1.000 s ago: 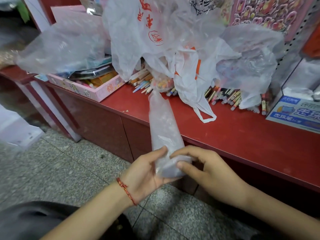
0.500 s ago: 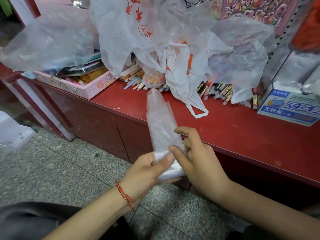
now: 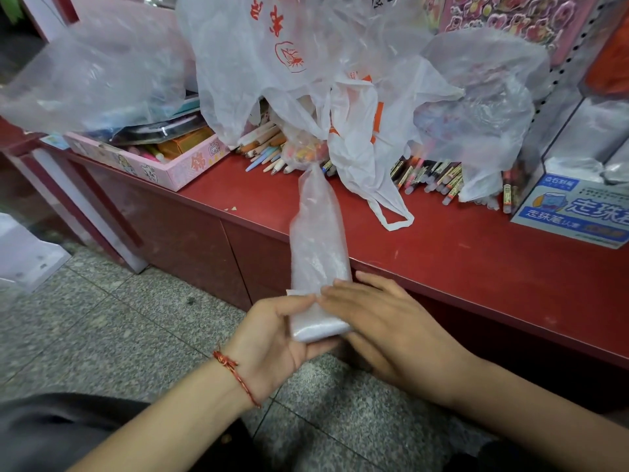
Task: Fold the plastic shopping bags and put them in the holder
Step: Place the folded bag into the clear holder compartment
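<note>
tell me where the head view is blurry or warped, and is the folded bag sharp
Head view: the clear bag being folded, the left hand and the right hand are sharp; the loose bag at upper left is smeared; light is flat and even, with a sheen on the red counter; the wide lens makes uprights at the frame edges lean.

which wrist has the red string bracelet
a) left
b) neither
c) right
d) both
a: the red string bracelet is on the wrist of the left hand, which grips the clear plastic bag; the wrist of the right hand is bare.
</note>
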Action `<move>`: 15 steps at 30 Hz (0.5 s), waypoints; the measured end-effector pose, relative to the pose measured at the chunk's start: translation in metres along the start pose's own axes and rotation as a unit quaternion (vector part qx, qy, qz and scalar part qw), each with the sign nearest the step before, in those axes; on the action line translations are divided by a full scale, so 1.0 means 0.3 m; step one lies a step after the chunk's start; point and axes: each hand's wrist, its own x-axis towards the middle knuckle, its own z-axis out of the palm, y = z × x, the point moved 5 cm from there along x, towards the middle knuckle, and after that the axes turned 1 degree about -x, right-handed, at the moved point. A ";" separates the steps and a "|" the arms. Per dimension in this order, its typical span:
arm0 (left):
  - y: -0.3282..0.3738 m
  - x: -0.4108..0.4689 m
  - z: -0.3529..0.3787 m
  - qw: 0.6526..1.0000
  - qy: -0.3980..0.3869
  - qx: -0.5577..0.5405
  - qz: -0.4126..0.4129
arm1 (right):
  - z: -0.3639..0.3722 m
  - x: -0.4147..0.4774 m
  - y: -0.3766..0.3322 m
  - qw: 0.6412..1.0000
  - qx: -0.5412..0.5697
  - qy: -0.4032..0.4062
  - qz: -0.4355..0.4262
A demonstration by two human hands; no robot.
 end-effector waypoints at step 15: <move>-0.003 0.002 0.018 0.997 -0.081 0.015 -0.005 | -0.012 0.010 0.053 0.869 0.404 0.024 0.286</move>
